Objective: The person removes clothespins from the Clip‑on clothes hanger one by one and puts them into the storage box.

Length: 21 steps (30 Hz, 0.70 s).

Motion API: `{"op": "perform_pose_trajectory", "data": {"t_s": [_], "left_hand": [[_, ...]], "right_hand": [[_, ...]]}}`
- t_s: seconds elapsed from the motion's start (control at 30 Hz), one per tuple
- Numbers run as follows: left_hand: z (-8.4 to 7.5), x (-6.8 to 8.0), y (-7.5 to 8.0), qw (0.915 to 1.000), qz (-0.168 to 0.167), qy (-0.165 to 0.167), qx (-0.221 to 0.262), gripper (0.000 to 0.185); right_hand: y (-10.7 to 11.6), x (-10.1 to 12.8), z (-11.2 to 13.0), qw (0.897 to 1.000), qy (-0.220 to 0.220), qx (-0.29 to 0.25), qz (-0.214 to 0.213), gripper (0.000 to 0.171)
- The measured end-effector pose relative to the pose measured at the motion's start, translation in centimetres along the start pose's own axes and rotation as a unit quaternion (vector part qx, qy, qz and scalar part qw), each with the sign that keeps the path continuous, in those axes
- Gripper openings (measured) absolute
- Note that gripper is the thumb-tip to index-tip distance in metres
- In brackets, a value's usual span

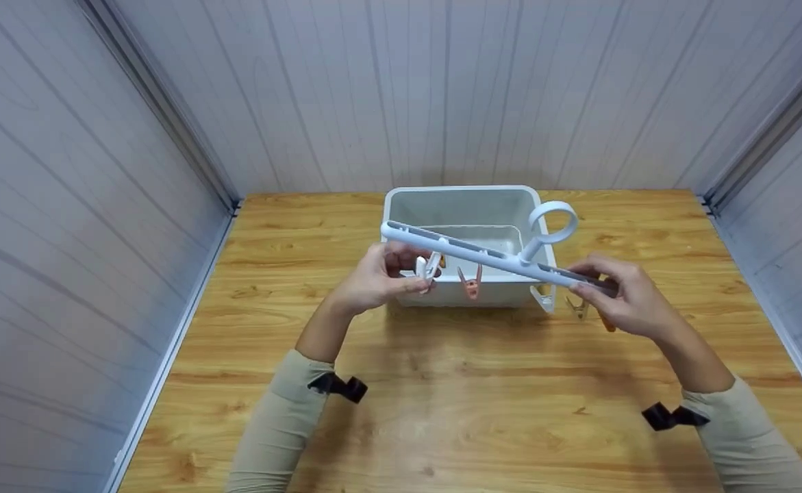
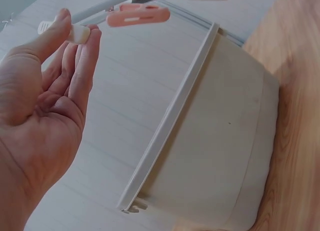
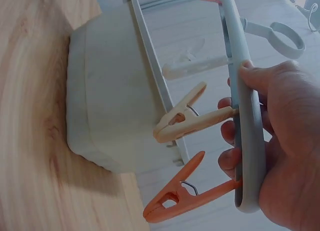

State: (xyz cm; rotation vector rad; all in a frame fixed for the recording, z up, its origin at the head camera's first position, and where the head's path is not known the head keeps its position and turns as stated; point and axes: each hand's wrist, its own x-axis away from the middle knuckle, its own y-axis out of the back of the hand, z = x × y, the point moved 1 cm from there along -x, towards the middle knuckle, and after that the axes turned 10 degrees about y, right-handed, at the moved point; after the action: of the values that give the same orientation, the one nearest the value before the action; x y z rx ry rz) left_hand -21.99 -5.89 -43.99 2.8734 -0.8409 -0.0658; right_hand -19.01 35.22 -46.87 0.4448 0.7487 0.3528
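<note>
A white clip hanger bar (image 1: 469, 255) with a ring hook (image 1: 553, 206) is held tilted above the front of a pale plastic bin (image 1: 466, 294). My right hand (image 1: 623, 296) grips its lower right end. My left hand (image 1: 366, 282) pinches a white clothespin (image 1: 429, 267) below the raised left end, thumb against fingers. Along the bar hang a pink clothespin (image 2: 138, 15), another white clothespin (image 1: 544, 300), a beige clothespin (image 3: 192, 123) and an orange clothespin (image 3: 187, 201). The last two are beside my right fingers. In the head view an orange spot behind the left fingers is mostly hidden.
The bin stands on a wooden table (image 1: 455, 404) near the back panel (image 1: 318, 96). Side panels rise at the left (image 1: 51, 239) and right (image 1: 791, 226). Black wrist mounts (image 1: 353, 389) are strapped over both sleeves.
</note>
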Motion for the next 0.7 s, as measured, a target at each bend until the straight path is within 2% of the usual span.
{"op": "perform_pose_trajectory", "data": {"t_s": [0.13,0.27,0.4,0.7], "left_hand": [[0.0,-0.1,-0.2,0.9997,-0.022,-0.006,0.005,0.044],[-0.2,-0.3,-0.3,0.9988,-0.046,-0.017,-0.003,0.041],[-0.4,-0.3,-0.5,0.9973,-0.063,-0.038,-0.006,0.040],[-1.0,-0.1,-0.5,0.9915,-0.093,-0.074,-0.053,0.043]], "right_hand": [[-1.1,0.1,0.1,1.000,-0.013,-0.009,-0.023,0.024],[-2.1,0.1,0.3,0.999,-0.007,-0.011,-0.052,0.024],[-2.9,0.2,0.5,0.997,-0.007,-0.015,-0.072,0.025],[-3.9,0.2,0.6,0.995,-0.021,-0.004,-0.093,0.025]]}}
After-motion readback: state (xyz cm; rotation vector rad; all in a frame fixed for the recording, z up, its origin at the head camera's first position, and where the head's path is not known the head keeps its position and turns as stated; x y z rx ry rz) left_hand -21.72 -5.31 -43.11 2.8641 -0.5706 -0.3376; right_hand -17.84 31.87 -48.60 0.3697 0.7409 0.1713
